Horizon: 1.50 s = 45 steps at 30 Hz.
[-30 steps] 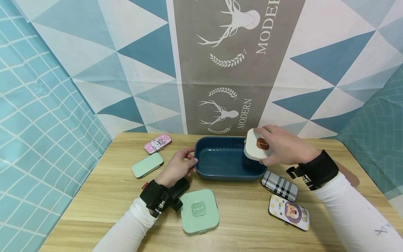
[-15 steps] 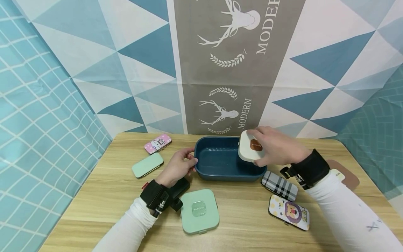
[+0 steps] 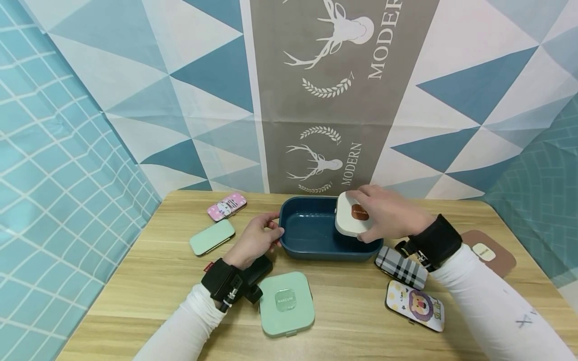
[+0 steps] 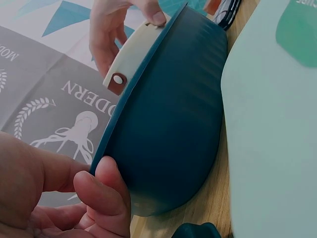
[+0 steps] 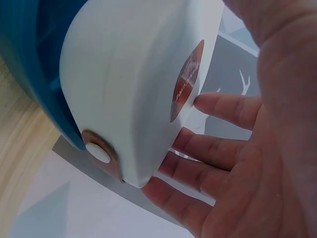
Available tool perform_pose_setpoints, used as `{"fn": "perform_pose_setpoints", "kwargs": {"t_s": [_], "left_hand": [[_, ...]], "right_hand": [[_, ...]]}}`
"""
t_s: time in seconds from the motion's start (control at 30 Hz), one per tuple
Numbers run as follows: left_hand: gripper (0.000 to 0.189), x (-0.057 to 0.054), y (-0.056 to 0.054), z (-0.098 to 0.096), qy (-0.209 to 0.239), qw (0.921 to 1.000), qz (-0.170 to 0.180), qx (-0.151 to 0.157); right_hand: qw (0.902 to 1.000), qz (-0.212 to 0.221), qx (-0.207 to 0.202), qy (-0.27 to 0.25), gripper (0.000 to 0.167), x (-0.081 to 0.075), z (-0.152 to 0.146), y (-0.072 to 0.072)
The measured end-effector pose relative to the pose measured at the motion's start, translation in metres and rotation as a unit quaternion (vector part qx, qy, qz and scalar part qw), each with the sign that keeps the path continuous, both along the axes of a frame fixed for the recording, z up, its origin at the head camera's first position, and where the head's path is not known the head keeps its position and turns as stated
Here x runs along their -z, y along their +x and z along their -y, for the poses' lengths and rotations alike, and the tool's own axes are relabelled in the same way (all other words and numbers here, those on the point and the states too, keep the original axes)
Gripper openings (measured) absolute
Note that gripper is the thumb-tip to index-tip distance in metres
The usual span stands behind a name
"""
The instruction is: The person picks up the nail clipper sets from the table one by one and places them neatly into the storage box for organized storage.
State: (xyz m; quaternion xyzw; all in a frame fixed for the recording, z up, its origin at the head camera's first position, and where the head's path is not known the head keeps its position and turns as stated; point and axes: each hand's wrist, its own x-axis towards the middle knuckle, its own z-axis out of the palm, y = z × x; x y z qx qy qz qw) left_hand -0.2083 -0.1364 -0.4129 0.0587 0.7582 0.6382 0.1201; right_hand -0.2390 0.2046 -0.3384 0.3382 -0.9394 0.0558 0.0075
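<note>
A deep blue rectangular basin (image 3: 311, 250) stands at the back middle of the table. My left hand (image 3: 258, 234) pinches its left rim between thumb and fingers. Over the basin's right half, my right hand (image 3: 384, 213) grips a cream square manicure case (image 3: 347, 225) by its edges, with the brown label facing up. In the right wrist view, the case (image 5: 114, 84) shows a brown snap tab at its side, and the fingers spread along its edge. The left wrist view has the case partly behind the basin wall (image 4: 168, 99).
A mint square manicure case (image 3: 286, 318) lies in front of the basin. To the left are a mint slim case (image 3: 212, 236), a pink case (image 3: 227, 206) and a black one (image 3: 258, 269). Plaid (image 3: 401, 267), lion-print (image 3: 415, 306) and brown (image 3: 496, 258) cases lie at right.
My right hand has moved left with the cream manicure case, from the basin's right end toward its middle. The brown case is now more exposed. My left hand keeps its place on the rim.
</note>
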Motion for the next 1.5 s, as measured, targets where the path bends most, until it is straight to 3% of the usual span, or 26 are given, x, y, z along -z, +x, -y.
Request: {"fn": "perform_pose_setpoints", "kwargs": {"t_s": [1.5], "left_hand": [[0.052,-0.001,0.001,-0.001,-0.013,0.9999,0.001,-0.008]], "right_hand": [[0.9963,0.054,-0.056,0.037,0.093,0.036,0.012,-0.009]]}}
